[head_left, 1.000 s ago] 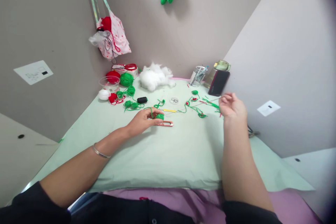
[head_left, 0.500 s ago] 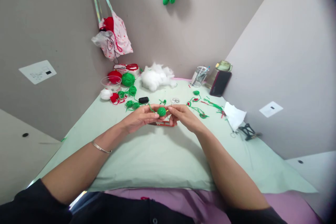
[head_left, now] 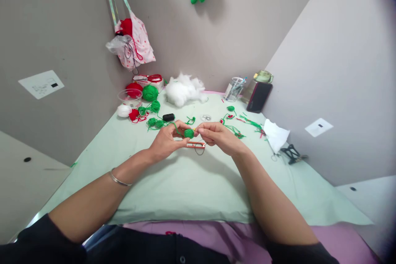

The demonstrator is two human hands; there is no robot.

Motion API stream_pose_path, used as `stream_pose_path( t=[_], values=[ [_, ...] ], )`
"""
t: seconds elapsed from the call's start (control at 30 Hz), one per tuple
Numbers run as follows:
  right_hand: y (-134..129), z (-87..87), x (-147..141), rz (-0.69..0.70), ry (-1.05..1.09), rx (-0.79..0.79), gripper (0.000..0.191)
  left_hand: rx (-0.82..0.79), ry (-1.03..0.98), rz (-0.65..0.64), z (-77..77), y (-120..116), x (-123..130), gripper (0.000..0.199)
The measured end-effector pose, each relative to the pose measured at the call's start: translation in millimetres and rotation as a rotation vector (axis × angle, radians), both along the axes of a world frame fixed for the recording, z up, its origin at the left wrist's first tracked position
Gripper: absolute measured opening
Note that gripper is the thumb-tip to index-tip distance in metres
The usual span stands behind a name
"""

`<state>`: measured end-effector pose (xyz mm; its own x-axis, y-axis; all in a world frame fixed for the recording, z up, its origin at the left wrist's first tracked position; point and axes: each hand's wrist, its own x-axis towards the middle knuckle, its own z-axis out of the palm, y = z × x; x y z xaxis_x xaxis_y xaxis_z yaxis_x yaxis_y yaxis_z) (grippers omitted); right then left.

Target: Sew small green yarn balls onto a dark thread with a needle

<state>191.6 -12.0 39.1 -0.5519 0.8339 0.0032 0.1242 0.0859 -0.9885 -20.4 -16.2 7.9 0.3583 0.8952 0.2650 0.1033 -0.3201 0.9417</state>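
Note:
In the head view, my left hand (head_left: 168,140) grips a small green crocheted ball (head_left: 189,133) between thumb and fingers. My right hand (head_left: 218,134) is closed in a pinch at the ball's right side, on a thin yellow piece (head_left: 194,129) whose kind is too small to make out. A dark loop of thread (head_left: 199,152) hangs beneath the right fingers. Just below the hands lie orange thread snips (head_left: 198,145), partly covered by my left hand. Behind the left hand rests a black thread spool (head_left: 168,117).
Green yarn balls (head_left: 150,93), red yarn (head_left: 134,90) and a clear bowl (head_left: 130,95) stand back left. White stuffing (head_left: 182,90) lies at the back. At right are a cup of pens (head_left: 234,90), a phone (head_left: 260,97), crocheted pieces (head_left: 230,108) and a black stand (head_left: 292,154).
The left hand has turned, tilting the green ball and lowering it slightly. My right fingers have closed in nearer to it. More of the snips and the thread loop now shows.

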Motion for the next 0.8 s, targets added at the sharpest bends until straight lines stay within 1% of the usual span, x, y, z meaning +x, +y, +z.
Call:
stream_pose_path(
  t=[0.13,0.27,0.33,0.43,0.47,0.5,0.57,0.67,0.73,0.8],
  values=[
    [-9,2.8,-11,-0.003,-0.068,0.100,0.035,0.010,-0.018,0.115,-1.3,4,0,0.021],
    [-11,1.2,-16,-0.024,-0.086,0.133,0.039,0.014,-0.065,0.123,-5.0,14,-9,0.028],
    [-8,-0.6,-16,-0.106,-0.095,0.164,0.042,0.004,-0.112,0.133,-5.6,18,-12,0.036],
    [-2,-2.7,-11,-0.317,-0.157,0.270,0.044,-0.002,-0.209,0.155,-4.8,20,-14,0.041],
    [-1,-2.9,-10,-0.360,-0.172,0.291,0.043,-0.003,-0.242,0.156,-4.3,20,-13,0.041],
    [0,-2.8,-8,-0.375,-0.171,0.289,0.042,-0.003,-0.268,0.157,-4.0,20,-12,0.040],
    [0,-1.8,-6,-0.326,-0.111,0.217,0.036,-0.002,-0.303,0.153,-3.8,19,-10,0.039],
    [-5,0.8,-9,-0.197,0.019,0.085,0.025,-0.013,-0.348,0.155,-4.6,19,-8,0.040],
    [-9,1.9,-14,-0.143,0.088,0.053,0.024,-0.028,-0.366,0.163,-5.1,19,-7,0.041],
    [-13,1.4,-21,-0.142,0.146,0.051,0.024,-0.031,-0.348,0.178,-5.2,18,-8,0.041]
  ],
)
